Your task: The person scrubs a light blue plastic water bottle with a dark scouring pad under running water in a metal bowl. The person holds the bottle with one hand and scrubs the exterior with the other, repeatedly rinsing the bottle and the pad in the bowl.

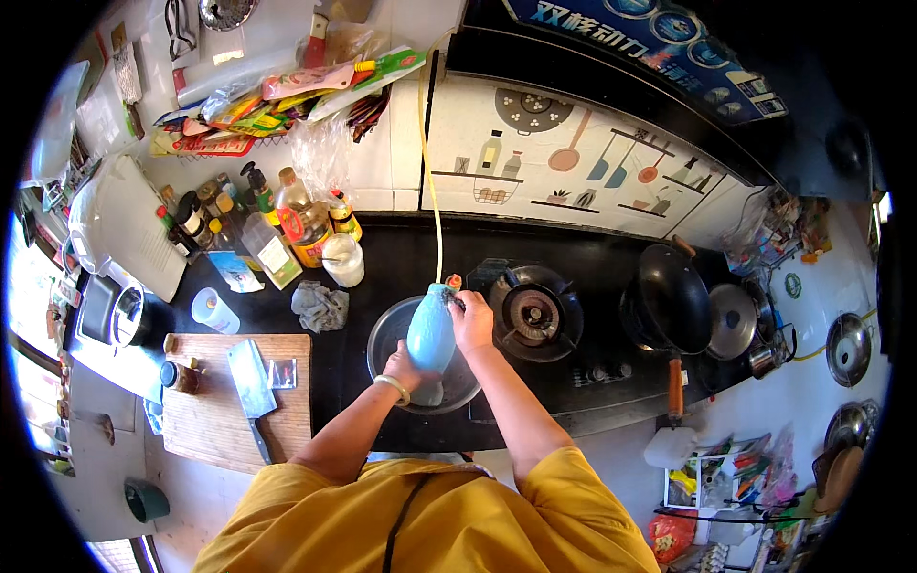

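A light blue bottle or vase [431, 326] is tilted over a round metal basin [387, 336] on the black counter. My left hand [405, 369] grips its lower part; a bangle circles that wrist. At its upper end, my right hand [473, 321] pinches a small dark item [453, 301], perhaps a scouring pad, against the surface. The basin holds what looks like water, partly hidden by my hands. A crumpled grey cloth [320, 306] lies to the left of the basin.
A cleaver [252, 387] and a jar [179, 377] rest on a wooden cutting board [208, 430] at left. Seasoning bottles [301, 215] and a white plastic cup [215, 311] stand behind it. Right of the basin are a gas burner [535, 313] and a wok [670, 297].
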Demonstrator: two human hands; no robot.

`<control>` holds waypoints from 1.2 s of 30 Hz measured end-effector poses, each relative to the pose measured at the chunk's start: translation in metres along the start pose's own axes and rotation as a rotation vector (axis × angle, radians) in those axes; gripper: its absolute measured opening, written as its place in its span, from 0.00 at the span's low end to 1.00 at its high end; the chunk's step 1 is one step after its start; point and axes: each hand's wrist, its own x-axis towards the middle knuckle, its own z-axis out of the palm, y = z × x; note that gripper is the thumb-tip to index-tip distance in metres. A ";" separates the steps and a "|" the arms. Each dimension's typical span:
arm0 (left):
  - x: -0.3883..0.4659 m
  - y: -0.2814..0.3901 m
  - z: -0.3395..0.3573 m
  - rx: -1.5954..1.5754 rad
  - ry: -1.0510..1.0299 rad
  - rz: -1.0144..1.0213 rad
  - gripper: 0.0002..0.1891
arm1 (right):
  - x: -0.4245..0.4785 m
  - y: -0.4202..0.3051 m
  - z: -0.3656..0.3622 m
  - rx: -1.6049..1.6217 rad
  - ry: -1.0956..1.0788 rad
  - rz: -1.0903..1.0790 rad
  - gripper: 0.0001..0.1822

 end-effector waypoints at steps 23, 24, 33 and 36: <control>-0.021 0.006 -0.027 -0.294 0.077 0.370 0.58 | 0.005 0.004 -0.039 0.998 -0.301 0.626 0.12; -0.023 0.008 -0.031 -0.290 0.089 0.370 0.59 | 0.003 0.002 -0.039 0.984 -0.313 0.593 0.12; -0.028 0.047 -0.063 -0.646 0.180 0.455 0.42 | -0.023 -0.022 -0.037 0.875 -0.362 0.414 0.13; -0.042 0.065 -0.069 -0.707 0.203 0.543 0.34 | -0.032 -0.024 -0.040 0.716 -0.317 0.363 0.10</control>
